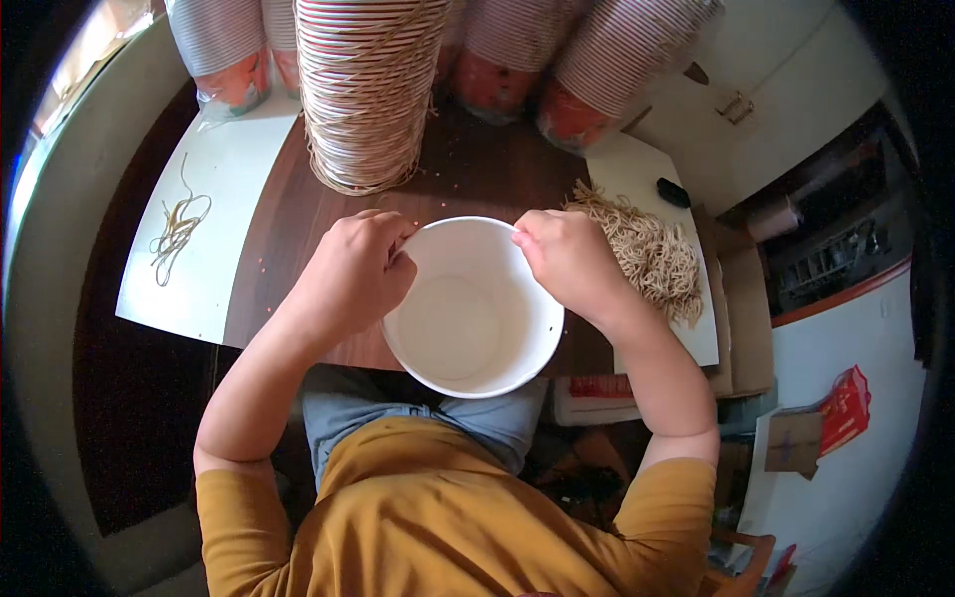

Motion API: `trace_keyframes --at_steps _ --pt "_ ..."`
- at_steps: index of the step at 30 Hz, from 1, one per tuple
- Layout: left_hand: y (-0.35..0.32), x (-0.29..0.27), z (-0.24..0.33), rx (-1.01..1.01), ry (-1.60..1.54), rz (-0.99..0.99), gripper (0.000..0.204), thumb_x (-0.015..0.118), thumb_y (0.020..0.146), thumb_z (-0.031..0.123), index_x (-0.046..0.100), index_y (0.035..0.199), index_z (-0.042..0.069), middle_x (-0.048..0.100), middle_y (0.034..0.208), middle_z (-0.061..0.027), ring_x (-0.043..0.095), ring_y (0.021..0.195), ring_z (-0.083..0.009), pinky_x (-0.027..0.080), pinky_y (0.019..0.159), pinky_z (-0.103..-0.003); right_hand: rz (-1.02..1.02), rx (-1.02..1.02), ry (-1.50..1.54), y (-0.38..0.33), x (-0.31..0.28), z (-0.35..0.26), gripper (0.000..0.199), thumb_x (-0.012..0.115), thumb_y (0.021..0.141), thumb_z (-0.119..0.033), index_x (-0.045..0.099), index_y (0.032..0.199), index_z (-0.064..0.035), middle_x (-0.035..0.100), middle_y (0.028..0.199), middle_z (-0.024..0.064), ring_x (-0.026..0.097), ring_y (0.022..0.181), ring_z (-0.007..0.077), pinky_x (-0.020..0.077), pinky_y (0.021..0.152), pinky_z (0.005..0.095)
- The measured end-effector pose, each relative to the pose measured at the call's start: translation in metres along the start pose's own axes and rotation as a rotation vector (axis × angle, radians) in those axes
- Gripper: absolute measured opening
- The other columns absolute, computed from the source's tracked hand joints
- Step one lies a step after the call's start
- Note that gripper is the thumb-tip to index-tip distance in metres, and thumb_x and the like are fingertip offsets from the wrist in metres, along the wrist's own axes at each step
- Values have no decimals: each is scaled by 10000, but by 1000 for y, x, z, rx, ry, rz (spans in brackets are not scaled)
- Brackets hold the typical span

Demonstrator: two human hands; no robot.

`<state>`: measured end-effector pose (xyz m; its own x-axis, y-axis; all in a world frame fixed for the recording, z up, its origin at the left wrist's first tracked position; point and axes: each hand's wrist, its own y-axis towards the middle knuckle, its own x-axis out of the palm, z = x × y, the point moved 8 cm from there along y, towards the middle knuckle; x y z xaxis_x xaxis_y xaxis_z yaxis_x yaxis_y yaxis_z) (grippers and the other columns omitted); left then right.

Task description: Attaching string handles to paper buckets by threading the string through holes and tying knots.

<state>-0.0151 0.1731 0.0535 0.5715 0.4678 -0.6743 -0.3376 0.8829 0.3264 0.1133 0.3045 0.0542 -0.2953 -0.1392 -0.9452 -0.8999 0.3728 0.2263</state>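
A white round paper bucket (463, 328) tilts its open mouth toward me at the table's front edge, above my lap. At its left rim, my left hand (370, 261) is closed, fingers curled in. Opposite it, my right hand (567, 261) is closed at the upper right rim, with the thumb by the edge. Whether a cord is also between my fingers cannot be made out. The bucket's inside is bare, and a small dark spot shows near its lower right rim. Just beyond my right hand lies a heap of beige cords (652, 254).
A tall stack of nested buckets with cord handles (368, 99) stands at the back of the brown table (269, 239). Plastic-wrapped bucket stacks (497, 70) line the far side. Loose cords (179, 231) lie on the left white panel; a small black object (673, 192) sits at right.
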Motion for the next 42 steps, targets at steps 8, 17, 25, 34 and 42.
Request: trace_keyframes --at_steps 8,17,25,34,42 --pt "-8 -7 -1 -41 23 7 236 534 721 16 618 931 -53 623 849 -226 610 832 -389 499 755 -429 -155 301 504 -13 4 21 164 620 868 -99 655 934 47 669 780 59 608 684 84 506 626 259" --pt "-9 -4 -2 -26 3 13 250 528 725 21 617 945 -57 626 866 -231 609 829 -399 504 760 -440 -9 159 319 3 4 7 153 594 820 -130 638 770 8 639 734 178 636 644 298 491 593 388" --pt "-12 -5 -2 -9 -35 57 247 529 694 11 605 918 -59 602 793 -224 598 737 -390 483 686 -424 114 -46 112 4 -1 -5 118 577 800 -77 608 748 24 615 720 173 605 642 315 480 591 398" --pt "-13 -7 -1 -21 -11 64 237 532 731 23 612 933 -68 621 831 -237 614 788 -401 512 720 -432 -57 73 310 -6 1 -1 189 612 829 -139 668 889 31 658 767 155 638 678 253 492 621 334" --pt "-13 -2 -5 -14 -51 87 259 523 697 19 611 928 -57 607 792 -232 601 739 -400 489 694 -434 55 33 110 2 6 -1 168 589 840 -116 608 759 30 595 676 178 589 611 308 457 569 383"
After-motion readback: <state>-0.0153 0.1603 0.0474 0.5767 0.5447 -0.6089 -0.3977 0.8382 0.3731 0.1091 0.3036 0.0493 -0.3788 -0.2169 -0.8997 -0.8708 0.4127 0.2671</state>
